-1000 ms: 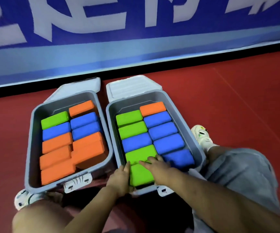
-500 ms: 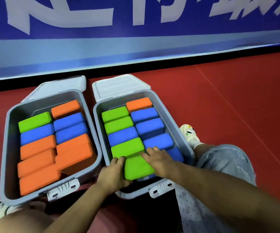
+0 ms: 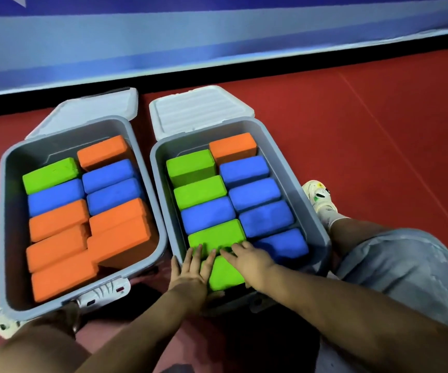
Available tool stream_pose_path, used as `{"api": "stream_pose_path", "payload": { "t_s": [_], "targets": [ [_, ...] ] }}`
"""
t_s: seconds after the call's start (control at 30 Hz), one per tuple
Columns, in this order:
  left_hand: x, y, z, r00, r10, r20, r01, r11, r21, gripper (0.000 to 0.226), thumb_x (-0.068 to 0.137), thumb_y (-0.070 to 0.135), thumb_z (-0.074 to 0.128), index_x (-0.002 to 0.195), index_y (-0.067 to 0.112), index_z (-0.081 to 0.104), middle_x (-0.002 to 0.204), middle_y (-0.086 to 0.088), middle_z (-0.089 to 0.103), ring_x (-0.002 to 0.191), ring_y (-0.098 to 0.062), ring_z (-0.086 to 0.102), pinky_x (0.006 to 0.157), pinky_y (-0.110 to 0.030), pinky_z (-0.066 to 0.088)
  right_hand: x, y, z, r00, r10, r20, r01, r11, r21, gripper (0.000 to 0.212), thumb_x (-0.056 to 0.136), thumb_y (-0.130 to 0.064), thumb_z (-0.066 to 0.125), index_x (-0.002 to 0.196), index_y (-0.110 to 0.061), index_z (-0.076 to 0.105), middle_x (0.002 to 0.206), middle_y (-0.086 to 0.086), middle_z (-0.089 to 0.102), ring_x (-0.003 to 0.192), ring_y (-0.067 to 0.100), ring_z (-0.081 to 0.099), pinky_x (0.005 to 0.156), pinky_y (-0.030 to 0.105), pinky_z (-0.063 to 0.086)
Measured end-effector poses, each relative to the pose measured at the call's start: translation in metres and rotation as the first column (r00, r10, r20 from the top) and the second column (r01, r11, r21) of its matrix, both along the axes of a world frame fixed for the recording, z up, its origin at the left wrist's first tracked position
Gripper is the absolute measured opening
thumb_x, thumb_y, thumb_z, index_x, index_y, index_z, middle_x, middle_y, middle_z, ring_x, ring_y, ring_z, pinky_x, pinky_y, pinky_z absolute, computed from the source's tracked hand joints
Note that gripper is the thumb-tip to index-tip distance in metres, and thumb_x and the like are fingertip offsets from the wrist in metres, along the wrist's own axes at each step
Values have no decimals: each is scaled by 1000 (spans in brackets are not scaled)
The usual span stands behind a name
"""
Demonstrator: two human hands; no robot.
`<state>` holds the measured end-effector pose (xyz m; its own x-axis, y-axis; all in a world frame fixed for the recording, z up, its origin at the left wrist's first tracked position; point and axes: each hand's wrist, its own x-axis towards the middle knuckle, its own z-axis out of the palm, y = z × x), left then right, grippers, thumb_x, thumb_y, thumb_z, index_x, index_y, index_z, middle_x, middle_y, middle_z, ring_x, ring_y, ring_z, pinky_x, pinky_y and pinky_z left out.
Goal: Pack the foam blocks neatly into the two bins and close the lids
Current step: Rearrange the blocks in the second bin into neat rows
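The nearest green foam block [image 3: 225,273] lies at the near end of the right bin [image 3: 322,235], in its left column, and both hands are on it. The left hand [image 3: 190,267] lies flat along the block's left side, its fingers [image 3: 197,255] straight and slightly spread, their tips reaching the next green block [image 3: 216,234] behind. The right hand [image 3: 249,261] rests on the block's right edge with its fingers [image 3: 228,255] stretched out towards the left hand across the seam between the two green blocks; neither hand curls round anything.

The right bin holds two columns of blocks lying flat: green, green, blue, green, green on the left and one orange block [image 3: 232,146] followed by four blue ones on the right. The nearest blue block [image 3: 282,244] sits just beside the right hand. The bin's pale lid [image 3: 198,110] is swung open behind it.

The left bin [image 3: 10,211] stands just beside the right one, with green, blue and orange blocks inside; its near orange blocks [image 3: 88,243] sit unevenly, some raised above others. Its lid [image 3: 88,111] is also open, and a white latch [image 3: 104,290] shows on its near rim.

Both bins rest on a red floor [image 3: 365,130] before a blue banner [image 3: 217,36]. The right bin's near rim is hidden by the forearms, and the palms' contact underneath cannot be made out. A shoe [image 3: 320,197] shows beyond the right knee.
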<state>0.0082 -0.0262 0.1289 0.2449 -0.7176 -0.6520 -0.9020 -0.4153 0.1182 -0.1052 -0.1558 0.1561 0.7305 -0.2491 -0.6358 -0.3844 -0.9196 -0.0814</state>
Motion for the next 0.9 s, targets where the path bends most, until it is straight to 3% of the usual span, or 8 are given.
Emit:
{"api": "stream_pose_path", "payload": {
  "t_s": [0.1,0.2,0.33,0.57,0.67,0.73,0.8,0.9],
  "targets": [
    [5,-11,-7,994,2,107,-4,1000,18,104,47,90,-12,129,32,-40,157,-5,-26,145,-26,-23,103,-57,-26,15,-7,-5,1000,-11,14,11,1000,11,72,93,-9,50,152,-19,11,144,10,31,131,31,31,101,40,43],
    [-1,-16,-21,981,-65,182,67,998,-1,94,81,79,18,136,24,-35,150,-11,-31,147,-29,-16,101,-58,-29,12,-10,-23,999,7,51,-7,1000,3,55,96,-10,37,149,-21,27,134,8,44,124,29,42,87,35,49],
    [-8,-22,-38,974,-46,220,40,999,35,91,89,69,27,139,21,-31,142,-14,-38,141,-29,-25,104,-61,-24,-1,-6,-60,984,0,179,3,1000,-19,45,74,-29,38,100,-31,74,77,-6,65,63,15,62,41,20,42],
    [-12,-34,-55,934,-131,331,67,978,200,68,103,23,22,137,12,-35,142,-19,-43,142,-40,-22,113,-58,-10,-8,-17,-68,961,18,278,-15,1000,-11,40,76,-31,43,106,-37,69,97,-3,68,77,20,60,55,30,46],
    [-4,-24,-62,948,-80,307,150,966,-211,62,95,14,27,151,5,2,154,-21,-24,145,-42,4,111,-64,2,-26,-33,-55,979,-19,202,20,1000,-3,52,68,-29,49,117,-34,65,128,13,60,102,30,65,67,48,54],
    [-3,-20,-60,941,-218,259,280,931,-233,66,85,17,34,150,15,21,161,-11,2,145,-39,16,109,-67,14,-43,-47,-52,971,-107,216,118,992,-35,63,76,-18,55,137,-35,47,153,16,30,131,37,43,89,62,43],
    [-5,-19,-55,929,-318,188,353,916,-192,69,79,22,35,147,32,28,159,-2,14,138,-39,34,104,-67,25,-65,-62,-50,983,-176,47,178,983,-44,61,97,-12,36,149,-37,18,160,10,-4,147,31,7,111,50,25],
    [-15,-26,-56,922,-352,161,377,910,-171,67,78,22,36,143,35,33,155,0,27,132,-39,44,98,-67,33,-69,-81,-52,975,-216,-58,218,975,44,54,104,-16,24,151,-36,7,159,11,-9,147,28,-3,118,40,14]
  ]
}}
